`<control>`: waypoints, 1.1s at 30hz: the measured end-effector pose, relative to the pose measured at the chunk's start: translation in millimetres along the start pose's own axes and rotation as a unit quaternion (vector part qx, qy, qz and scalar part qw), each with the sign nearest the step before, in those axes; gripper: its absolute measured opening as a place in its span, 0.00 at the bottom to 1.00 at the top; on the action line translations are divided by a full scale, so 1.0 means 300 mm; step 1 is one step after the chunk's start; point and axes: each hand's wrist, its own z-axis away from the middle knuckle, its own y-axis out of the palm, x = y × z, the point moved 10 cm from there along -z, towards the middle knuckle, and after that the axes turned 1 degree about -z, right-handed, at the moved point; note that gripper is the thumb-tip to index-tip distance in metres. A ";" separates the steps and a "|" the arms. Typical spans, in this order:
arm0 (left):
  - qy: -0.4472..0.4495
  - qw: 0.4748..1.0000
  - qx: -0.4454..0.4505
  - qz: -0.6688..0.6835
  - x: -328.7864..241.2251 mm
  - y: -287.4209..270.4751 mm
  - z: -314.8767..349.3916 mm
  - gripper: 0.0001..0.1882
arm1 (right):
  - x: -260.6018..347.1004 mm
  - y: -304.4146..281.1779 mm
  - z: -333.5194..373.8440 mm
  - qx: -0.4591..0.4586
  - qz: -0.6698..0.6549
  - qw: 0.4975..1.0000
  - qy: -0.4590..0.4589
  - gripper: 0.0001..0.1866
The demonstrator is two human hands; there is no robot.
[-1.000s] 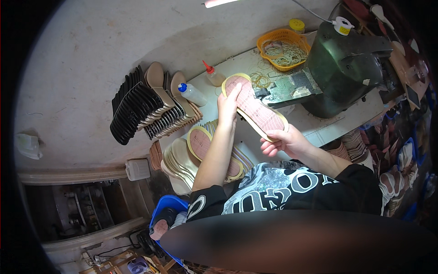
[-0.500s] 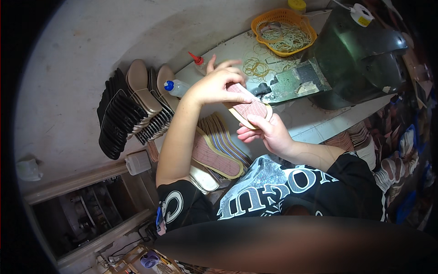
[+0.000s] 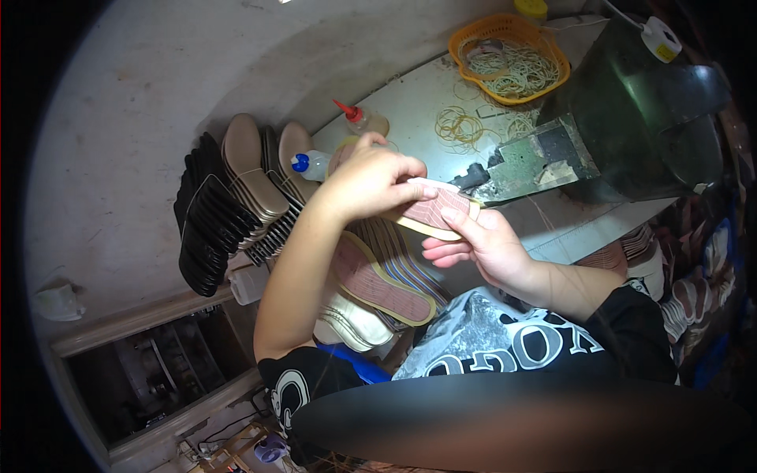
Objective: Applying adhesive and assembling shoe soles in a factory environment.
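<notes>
A pink shoe insole with fine lines and a yellow rim is held between my two hands beside the head of a green sewing machine. My left hand is closed on it from the left, its thumb lying on the pink face near a white strip along the edge. From the right, my right hand pinches the other end, thumb on top and fingers beneath. Part of the insole is hidden behind my left hand. Just below, a stack of similar insoles lies close to my body.
Bundles of black soles and beige soles lean by the wall. Nearby are a blue-capped bottle and a red-tipped bottle. An orange basket of rubber bands stands at the back, with loose bands before it.
My left fingers, spread out half a second ago, have drawn in around the insole. The insole lies flatter now, and the whole view has shifted slightly.
</notes>
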 end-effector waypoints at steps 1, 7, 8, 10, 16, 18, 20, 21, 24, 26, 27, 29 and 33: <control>-0.008 1.000 -0.015 -0.012 -0.013 -0.006 0.018 0.18 | 0.003 0.002 0.003 0.004 0.001 1.000 -0.002 0.21; -0.108 0.985 -0.018 0.132 0.019 0.085 0.087 0.17 | 0.023 -0.002 0.002 0.011 0.053 0.998 -0.008 0.22; -0.135 0.977 -0.027 0.163 0.025 0.097 0.101 0.19 | 0.031 0.000 0.004 0.009 0.063 0.998 -0.008 0.23; -0.138 0.976 -0.030 0.168 0.018 0.111 0.106 0.18 | 0.041 0.004 0.004 0.002 0.067 0.998 -0.013 0.23; -0.163 0.952 -0.003 0.258 0.030 0.196 0.113 0.18 | 0.060 -0.014 -0.002 0.004 0.100 0.994 -0.043 0.18; -0.183 0.937 0.014 0.298 0.017 0.228 0.121 0.18 | 0.069 -0.018 0.002 0.008 0.125 0.991 -0.050 0.17; -0.176 0.887 0.037 0.425 -0.024 0.267 0.123 0.17 | 0.066 -0.034 0.001 0.010 0.166 0.985 -0.044 0.15; -0.175 0.888 0.035 0.424 -0.019 0.281 0.122 0.17 | 0.069 -0.030 0.006 0.011 0.167 0.985 -0.045 0.15; -0.195 0.887 -0.003 0.418 0.010 0.291 0.125 0.17 | 0.093 -0.019 0.017 0.009 0.174 0.982 -0.078 0.16; -0.213 0.867 -0.020 0.451 -0.013 0.271 0.134 0.17 | 0.085 -0.026 0.011 -0.004 0.160 0.984 -0.078 0.16; -0.214 0.866 -0.021 0.451 -0.007 0.283 0.135 0.17 | 0.081 -0.028 0.007 -0.013 0.148 0.986 -0.078 0.17; -0.236 0.833 -0.071 0.495 0.036 0.310 0.139 0.18 | 0.069 -0.029 0.017 -0.003 0.139 0.988 -0.061 0.17; -0.254 0.812 -0.042 0.524 -0.051 0.290 0.134 0.21 | 0.030 -0.028 0.133 0.074 0.147 0.986 0.005 0.21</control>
